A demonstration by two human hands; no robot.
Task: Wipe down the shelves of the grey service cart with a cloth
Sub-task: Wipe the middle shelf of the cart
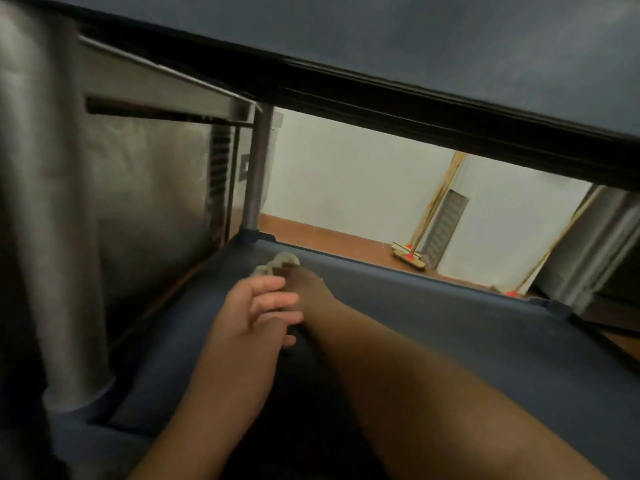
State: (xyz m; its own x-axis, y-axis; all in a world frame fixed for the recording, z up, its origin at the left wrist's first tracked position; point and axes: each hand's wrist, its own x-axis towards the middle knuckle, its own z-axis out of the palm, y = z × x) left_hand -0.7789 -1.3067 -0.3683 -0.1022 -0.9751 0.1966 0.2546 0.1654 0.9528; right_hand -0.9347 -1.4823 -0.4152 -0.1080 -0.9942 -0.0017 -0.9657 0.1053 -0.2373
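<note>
I look under an upper shelf [415, 46] of the grey service cart onto a lower shelf [450, 341]. My right hand [304, 285] reaches to the shelf's far left corner and holds a pale crumpled cloth [278, 263] against the surface. Most of the cloth is hidden by the hand. My left hand [256, 313] hovers beside my right wrist with relaxed fingers, holding nothing.
Round metal cart posts stand at the near left [55, 237] and far left [258, 168]. A stainless steel cabinet [145, 185] sits close on the left. Beyond the cart are a white wall, reddish floor [329, 239], and brooms [410, 256] leaning at the back right.
</note>
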